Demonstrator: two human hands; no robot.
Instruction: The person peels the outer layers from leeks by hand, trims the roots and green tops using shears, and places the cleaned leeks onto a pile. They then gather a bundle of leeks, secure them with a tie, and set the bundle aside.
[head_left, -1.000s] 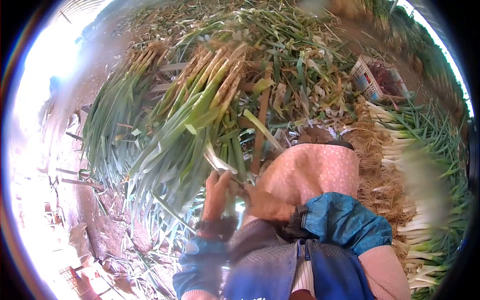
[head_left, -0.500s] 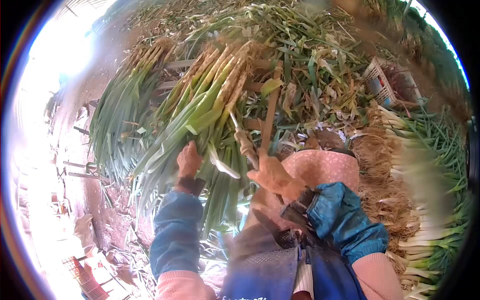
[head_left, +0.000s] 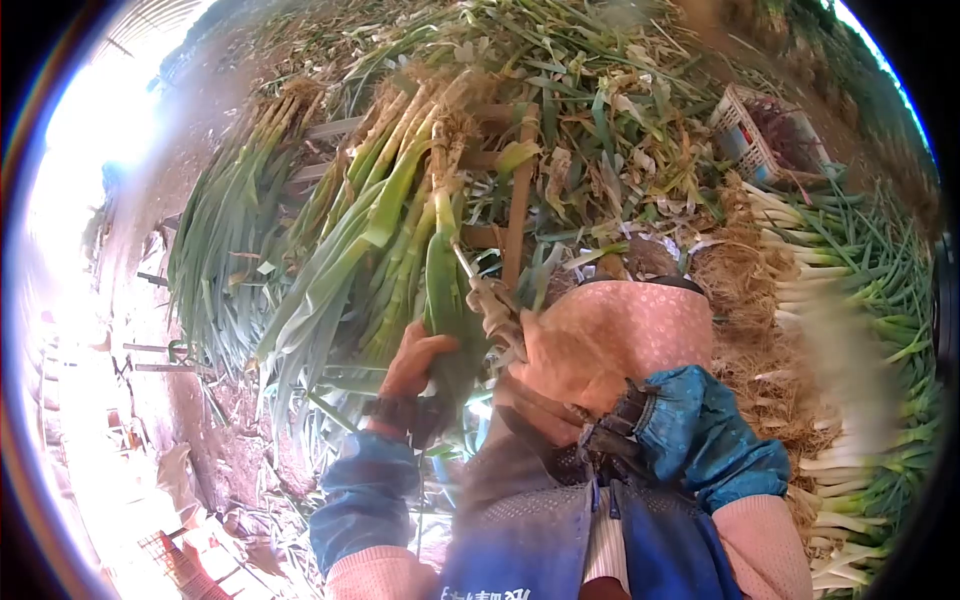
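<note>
Long green leeks (head_left: 375,215) lie in a pile on a wooden rack, roots at the top and leaves hanging down. My left hand (head_left: 415,362) is closed round the leaves of one leek (head_left: 441,270) at the right side of the pile. My right hand (head_left: 562,362) grips the wrapped handle of a thin metal tool (head_left: 490,305). The tool's tip is beside that leek's stem, a little above my left hand.
Another leek bundle (head_left: 235,210) hangs at the left. Trimmed leeks (head_left: 800,290) line the right side, roots inward. A plastic crate (head_left: 765,140) stands at the upper right, near heaped leaf scraps (head_left: 620,130). A wooden slat (head_left: 521,200) runs beside the pile.
My left hand has moved right and closed on a leek's leaves. That leek now hangs straighter, apart from the slanted ones. My right hand keeps its hold on the tool.
</note>
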